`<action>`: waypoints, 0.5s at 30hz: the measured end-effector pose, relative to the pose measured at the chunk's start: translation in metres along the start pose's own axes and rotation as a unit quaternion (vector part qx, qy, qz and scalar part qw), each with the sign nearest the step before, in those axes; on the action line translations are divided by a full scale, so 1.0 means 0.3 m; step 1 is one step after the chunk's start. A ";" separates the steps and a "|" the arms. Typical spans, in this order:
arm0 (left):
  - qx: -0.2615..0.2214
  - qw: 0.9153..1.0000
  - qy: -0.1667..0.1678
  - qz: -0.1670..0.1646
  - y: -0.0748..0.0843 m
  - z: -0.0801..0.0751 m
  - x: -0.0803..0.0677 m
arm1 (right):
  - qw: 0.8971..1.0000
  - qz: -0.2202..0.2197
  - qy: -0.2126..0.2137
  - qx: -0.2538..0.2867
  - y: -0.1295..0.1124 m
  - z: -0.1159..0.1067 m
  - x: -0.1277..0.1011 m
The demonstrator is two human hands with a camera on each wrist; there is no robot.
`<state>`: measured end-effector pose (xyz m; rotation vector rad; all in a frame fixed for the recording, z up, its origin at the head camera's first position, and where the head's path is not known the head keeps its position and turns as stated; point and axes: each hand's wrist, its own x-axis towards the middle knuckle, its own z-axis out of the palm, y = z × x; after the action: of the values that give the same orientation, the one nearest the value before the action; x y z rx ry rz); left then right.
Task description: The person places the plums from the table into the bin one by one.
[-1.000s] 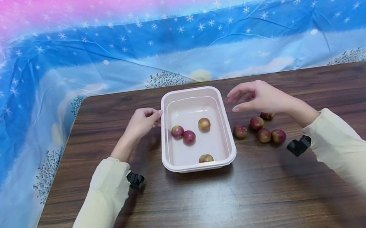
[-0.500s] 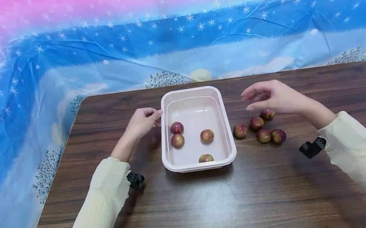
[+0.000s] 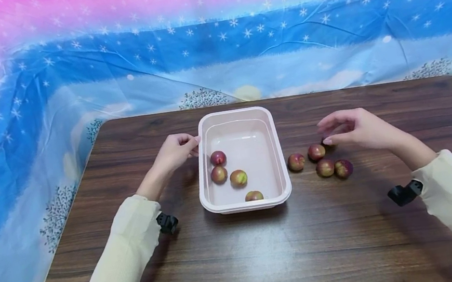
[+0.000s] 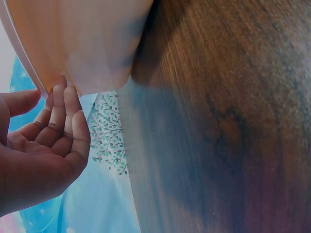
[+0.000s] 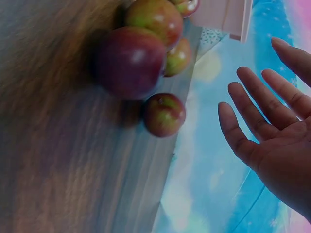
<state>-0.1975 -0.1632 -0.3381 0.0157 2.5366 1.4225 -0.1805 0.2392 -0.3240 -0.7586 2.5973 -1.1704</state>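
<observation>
A pale pink plastic container (image 3: 253, 149) stands on the table, with several red and yellow plums (image 3: 238, 178) on its floor. My left hand (image 3: 174, 152) pinches its left rim; in the left wrist view the thumb lies on one side of the rim (image 4: 28, 68) and the fingers on the other. Several more plums (image 3: 325, 168) lie loosely grouped on the table to the right. Over the farthest one, my right hand (image 3: 357, 128) hovers with fingers relaxed and apart, partly hiding it in the head view. Nothing is in that hand; the right wrist view shows this plum (image 5: 164, 115) beside the fingers.
The dark wood-grain table (image 3: 266, 266) has rounded far corners. Behind and to the left hangs a pink and blue cloth (image 3: 211, 41) with snowflakes and trees. A black wrist camera (image 3: 168, 222) is strapped at each sleeve cuff.
My right hand has moved right and down, away from the container to the loose plums. Inside the container, plums have rolled about and shifted places. The left hand stays at the rim.
</observation>
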 end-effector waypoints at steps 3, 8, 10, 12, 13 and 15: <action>-0.001 1.000 0.000 -0.001 0.000 -0.001 0.001 | 1.000 0.006 0.001 0.009 0.021 -0.001 -0.022; 0.000 1.000 -0.001 0.002 -0.003 -0.002 0.004 | 1.000 0.010 0.001 0.007 0.054 0.003 -0.051; -0.002 1.000 -0.001 0.004 -0.003 -0.002 0.003 | 1.000 0.017 0.002 0.005 0.066 0.008 -0.061; -0.003 1.000 -0.001 0.004 -0.002 -0.002 0.002 | 1.000 0.024 0.003 0.004 0.077 0.014 -0.072; -0.004 1.000 -0.002 0.004 -0.003 -0.001 0.001 | 1.000 0.027 0.005 0.003 0.083 0.017 -0.078; -0.006 1.000 -0.002 0.001 -0.003 -0.001 0.000 | 0.999 0.033 0.006 0.000 0.095 0.023 -0.089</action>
<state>-0.1974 -0.1639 -0.3388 0.0204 2.5258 1.4361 -0.1658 0.2645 -0.3505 -0.6632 2.6113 -1.1593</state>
